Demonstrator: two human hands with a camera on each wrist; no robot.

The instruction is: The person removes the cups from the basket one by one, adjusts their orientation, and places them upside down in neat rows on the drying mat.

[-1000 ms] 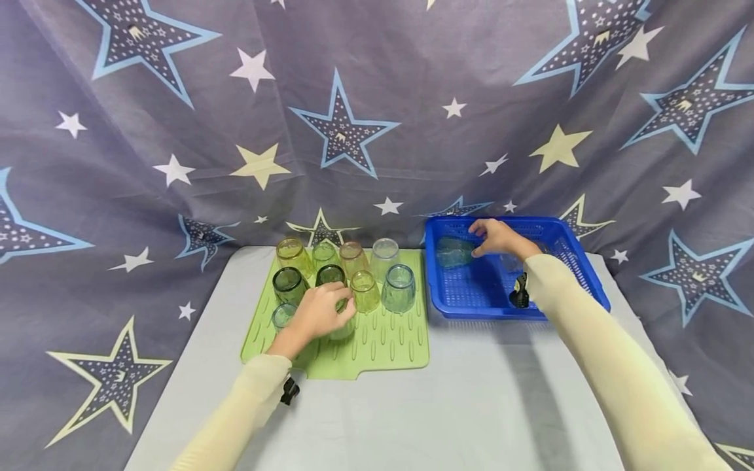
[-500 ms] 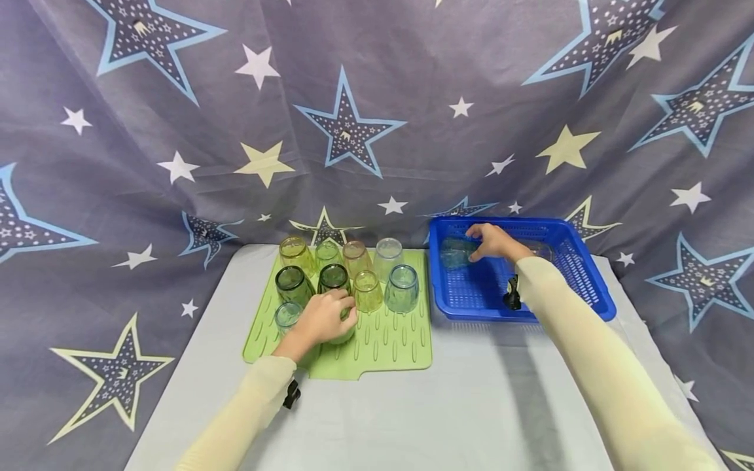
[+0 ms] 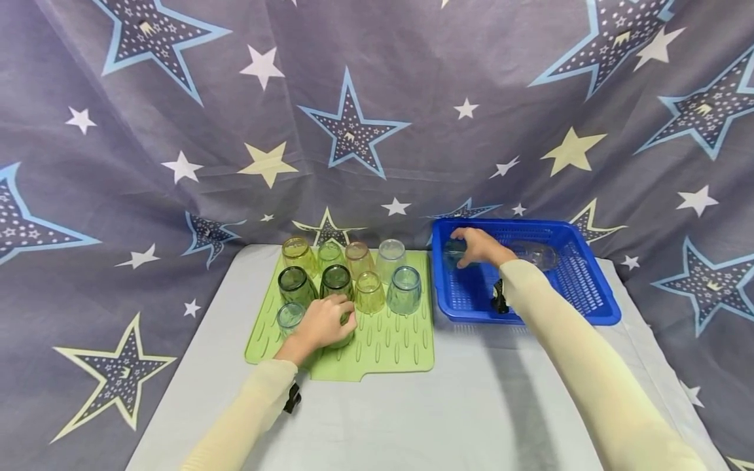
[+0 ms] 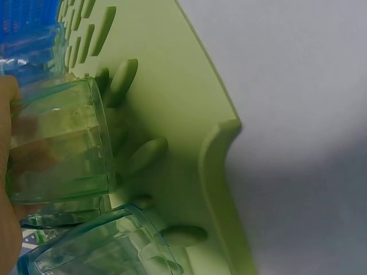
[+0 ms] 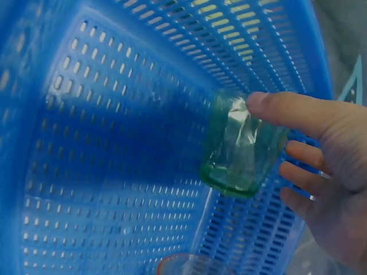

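Observation:
My left hand (image 3: 321, 322) holds a pale green drinking glass (image 4: 60, 143) that stands mouth down at the front of the ribbed green mat (image 3: 394, 356). Fingers show through its wall in the left wrist view. Beside it stands a small blue glass (image 3: 290, 317). Inside the blue basket (image 3: 530, 318), my right hand (image 3: 483, 247) is at a green-tinted glass (image 5: 235, 143) lying near the left wall. The thumb tip overlaps this glass in the right wrist view, while the other fingers are loosely bent beside it; whether they touch it is unclear.
Several tinted glasses stand in rows on the mat, among them a dark green one (image 3: 296, 286), a yellow one (image 3: 370, 292) and a blue one (image 3: 404, 290). A clear glass (image 3: 538, 255) lies in the basket's right part. A star-patterned curtain (image 3: 412, 157) hangs behind the table.
My right hand has moved left inside the basket, closer over the green-tinted glass, uncovering the clear glass. My left hand has lowered slightly with its glass. The view has shifted a little.

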